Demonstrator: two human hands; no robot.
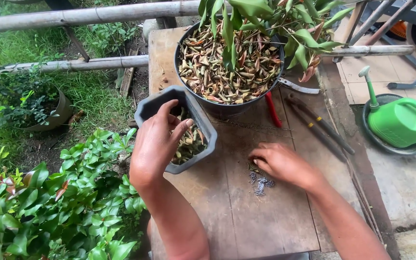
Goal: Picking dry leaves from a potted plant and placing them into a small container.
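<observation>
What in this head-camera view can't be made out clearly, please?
- Head view: right hand covers its own fingertips; whether it pinches a striped seed is unclear.
- Left hand hides part of the small grey pot.
- Large black pot hides the red-handled pruner blades.
- Green watering can: cut off by the right edge.

Soft, even daylight fills the outdoor scene, bright without harsh glare. Shadows are faint and diffuse: a dim one lies under the large black pot [228, 62] on the wooden counter [246, 212]. Focus is sharp across most of the view. The bamboo rails [73, 17] bow slightly toward the edges, showing wide-angle distortion.
</observation>
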